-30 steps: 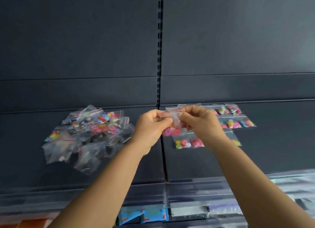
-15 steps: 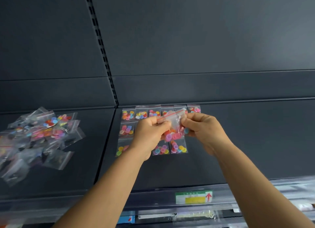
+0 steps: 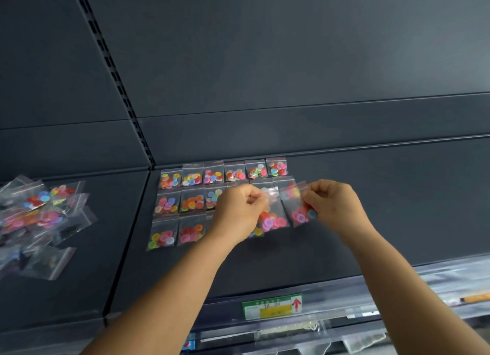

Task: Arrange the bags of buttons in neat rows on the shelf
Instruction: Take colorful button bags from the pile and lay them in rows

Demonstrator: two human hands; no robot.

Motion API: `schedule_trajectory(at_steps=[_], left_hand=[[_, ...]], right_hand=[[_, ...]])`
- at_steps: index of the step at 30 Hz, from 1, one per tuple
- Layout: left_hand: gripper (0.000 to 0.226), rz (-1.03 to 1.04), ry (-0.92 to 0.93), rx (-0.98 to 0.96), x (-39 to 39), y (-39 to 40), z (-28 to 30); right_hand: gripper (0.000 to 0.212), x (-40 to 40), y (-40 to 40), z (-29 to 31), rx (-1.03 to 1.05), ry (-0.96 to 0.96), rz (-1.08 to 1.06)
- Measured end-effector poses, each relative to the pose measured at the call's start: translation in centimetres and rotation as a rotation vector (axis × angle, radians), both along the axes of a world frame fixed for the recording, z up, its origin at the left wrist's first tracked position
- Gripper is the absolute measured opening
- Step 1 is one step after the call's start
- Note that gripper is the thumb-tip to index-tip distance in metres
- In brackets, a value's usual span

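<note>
Small clear zip bags of coloured buttons lie in three neat rows (image 3: pixel 191 195) on the dark shelf (image 3: pixel 397 208). Above the right end of the rows, my left hand (image 3: pixel 238 211) pinches the top of one bag (image 3: pixel 273 216), which hangs down with pink and red buttons at its bottom. My right hand (image 3: pixel 331 206) pinches a second bag (image 3: pixel 298 208) right beside it, slightly tilted. The two bags hang side by side, barely apart. My hands hide part of the middle and front rows.
A loose heap of button bags (image 3: pixel 39 222) lies on the shelf's left section. A slotted upright (image 3: pixel 116 81) splits the dark back panel. A green and yellow price label (image 3: pixel 271 305) sits on the shelf's front rail, with packaged goods below.
The view has swung to the right, so the heap now sits at the far left. What my hands held together as one clump is now pulled apart into two bags, one in each hand.
</note>
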State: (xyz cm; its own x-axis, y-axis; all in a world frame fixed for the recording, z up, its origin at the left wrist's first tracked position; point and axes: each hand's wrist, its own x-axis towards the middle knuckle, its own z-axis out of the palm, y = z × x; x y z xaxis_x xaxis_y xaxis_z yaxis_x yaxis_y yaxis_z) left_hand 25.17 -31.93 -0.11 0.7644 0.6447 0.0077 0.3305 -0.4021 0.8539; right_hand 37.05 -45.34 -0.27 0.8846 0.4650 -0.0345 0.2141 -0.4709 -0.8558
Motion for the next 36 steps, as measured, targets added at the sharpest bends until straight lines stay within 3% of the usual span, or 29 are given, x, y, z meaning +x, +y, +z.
schedule_trajectory(at_steps=[4,8,11,18,31,36], left_hand=[[0.023,-0.048,0.102,0.204,0.8,-1.2,-0.5],[0.042,-0.063,0.200,0.505,0.3,-1.3,-0.7],[0.038,-0.144,0.205,0.607,-0.4,-1.5,-0.9],[0.032,-0.292,0.254,0.655,-0.5,-2.5,-2.4],[0.036,-0.304,0.274,0.631,-0.6,-3.1,-1.7],[0.047,-0.276,0.272,0.675,-1.9,-2.5,-0.9]], right_hand=[[0.008,-0.5,-0.5,-0.8,-0.135,-0.069,0.037],[0.035,-0.9,-1.0,-1.5,-0.282,-0.265,0.081],[0.030,-1.2,-1.4,-1.5,-0.317,-0.379,0.174],[0.015,-1.6,-1.6,-2.0,-0.339,-0.432,0.355],[0.023,-1.7,-1.4,-1.2,-0.469,-0.448,0.338],[0.037,-2.9,-0.2,-0.1,-0.482,-0.533,0.343]])
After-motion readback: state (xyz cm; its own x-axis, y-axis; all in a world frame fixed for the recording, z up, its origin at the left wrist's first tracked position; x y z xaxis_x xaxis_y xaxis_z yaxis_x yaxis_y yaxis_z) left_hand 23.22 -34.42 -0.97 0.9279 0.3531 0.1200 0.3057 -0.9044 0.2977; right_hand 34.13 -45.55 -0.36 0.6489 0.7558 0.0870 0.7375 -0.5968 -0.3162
